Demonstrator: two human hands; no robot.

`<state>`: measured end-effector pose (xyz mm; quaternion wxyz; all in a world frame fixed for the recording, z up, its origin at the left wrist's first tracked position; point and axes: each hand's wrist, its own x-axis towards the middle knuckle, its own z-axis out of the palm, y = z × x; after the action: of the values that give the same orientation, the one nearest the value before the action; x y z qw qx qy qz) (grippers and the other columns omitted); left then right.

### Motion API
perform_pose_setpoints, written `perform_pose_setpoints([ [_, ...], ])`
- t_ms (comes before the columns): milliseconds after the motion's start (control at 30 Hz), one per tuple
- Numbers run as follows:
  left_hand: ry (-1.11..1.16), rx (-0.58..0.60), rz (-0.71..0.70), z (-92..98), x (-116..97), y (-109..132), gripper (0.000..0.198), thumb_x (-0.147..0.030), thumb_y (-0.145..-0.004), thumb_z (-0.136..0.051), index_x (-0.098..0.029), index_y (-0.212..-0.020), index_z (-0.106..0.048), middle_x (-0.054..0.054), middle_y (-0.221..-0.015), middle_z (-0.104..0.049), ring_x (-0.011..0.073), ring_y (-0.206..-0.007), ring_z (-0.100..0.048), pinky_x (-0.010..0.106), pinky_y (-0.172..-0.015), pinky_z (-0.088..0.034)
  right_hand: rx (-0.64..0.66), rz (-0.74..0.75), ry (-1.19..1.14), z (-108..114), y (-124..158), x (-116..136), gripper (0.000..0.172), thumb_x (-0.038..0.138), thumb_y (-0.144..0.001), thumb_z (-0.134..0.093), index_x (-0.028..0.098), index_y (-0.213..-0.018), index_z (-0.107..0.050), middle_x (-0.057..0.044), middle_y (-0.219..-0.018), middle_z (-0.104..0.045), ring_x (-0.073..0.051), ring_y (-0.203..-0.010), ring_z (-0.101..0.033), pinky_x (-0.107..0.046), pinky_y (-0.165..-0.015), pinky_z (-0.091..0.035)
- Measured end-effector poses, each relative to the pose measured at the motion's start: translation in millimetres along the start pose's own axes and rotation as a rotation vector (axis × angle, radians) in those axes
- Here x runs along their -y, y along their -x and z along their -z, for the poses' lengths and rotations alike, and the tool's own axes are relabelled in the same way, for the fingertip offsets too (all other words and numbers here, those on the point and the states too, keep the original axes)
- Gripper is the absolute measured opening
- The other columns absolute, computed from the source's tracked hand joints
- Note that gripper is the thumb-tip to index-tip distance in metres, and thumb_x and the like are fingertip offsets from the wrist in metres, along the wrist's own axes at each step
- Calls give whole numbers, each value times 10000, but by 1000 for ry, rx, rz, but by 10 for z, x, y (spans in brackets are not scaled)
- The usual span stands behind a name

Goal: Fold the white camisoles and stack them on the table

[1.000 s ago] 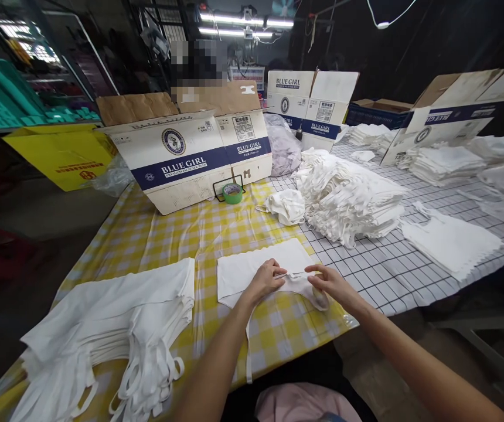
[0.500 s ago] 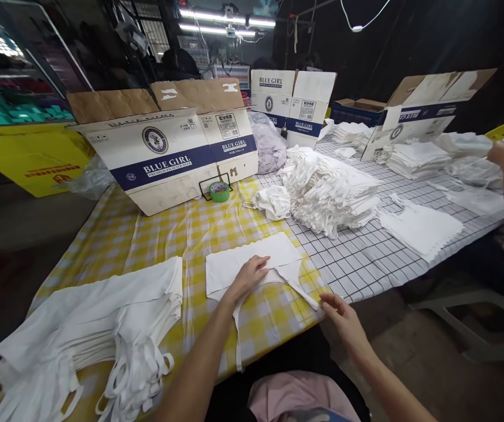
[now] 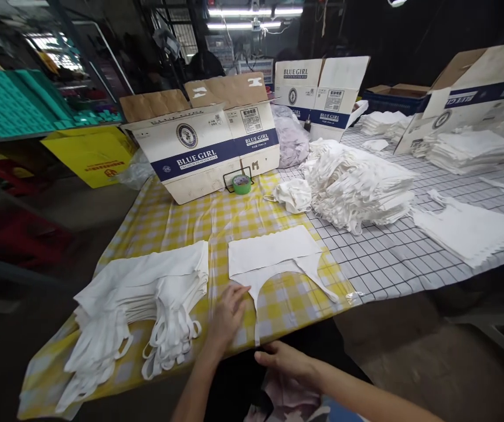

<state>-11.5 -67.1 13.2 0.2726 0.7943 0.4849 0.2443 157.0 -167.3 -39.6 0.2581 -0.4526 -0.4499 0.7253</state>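
Observation:
A white strappy camisole lies flat on the yellow checked cloth, its straps toward me. My left hand is at its lower left edge, fingers loosely bent and apart, the index fingertip at the base of the left strap. At the table's front edge, my right hand is just below that strap's end, thumb and fingers apart; I see nothing held in it. The right strap lies loose on the cloth. Left of my left hand, a stack of similar white camisoles lies with its straps bunched toward the edge.
A large heap of white garments lies on the black-lined white cloth, with a flat white stack to its right. Behind stand a beer carton and green tape. A yellow board is at the left.
My left hand has moved off the camisole's middle to its lower left edge. My right hand has left the right strap's end and come to the left strap's end. The view has turned left.

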Motion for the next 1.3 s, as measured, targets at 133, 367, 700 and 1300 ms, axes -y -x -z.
perform_pose_setpoints([
  [133, -79, 86, -116, -168, -56, 99, 354, -157, -843, -402, -277, -1115, -593, 41, -1253, -506, 201, -1184, -442, 393, -1005, -373, -33, -10, 101, -8, 17, 35, 326, 439, -752, -577, 131, -752, -683, -29, -761, -646, -175, -797, -563, -278, -789, -395],
  [367, -36, 75, -96, -194, -2, 12, 190, -210, -839, -453, -236, -851, -641, 30, -1172, -544, 201, -1147, -467, 381, -981, -399, -81, 53, 442, 486, 655, 748, 271, 297, -819, -439, 141, -696, -623, 6, -564, -540, -103, -520, -465, -195, -495, -326],
  [700, 91, 67, -72, -154, 1, -18, 157, -238, -818, -460, -216, -789, -613, 57, -1085, -540, 211, -1060, -494, 376, -913, -422, -330, 252, 1049, 1294, 634, 2162, 224, 270, -823, -456, 188, -666, -593, 8, -578, -530, -103, -518, -414, -213, -493, -270],
  [1300, 903, -11, 217, -54, -839, -715, 296, -444, -808, -513, -157, -768, -571, 17, -550, -646, 102, -495, -524, 216, -538, -369, -350, 573, 1155, 1096, 49, 2311, 201, 150, -838, -442, 201, -1002, -547, -45, -966, -586, -144, -819, -548, -244, -684, -410],
])
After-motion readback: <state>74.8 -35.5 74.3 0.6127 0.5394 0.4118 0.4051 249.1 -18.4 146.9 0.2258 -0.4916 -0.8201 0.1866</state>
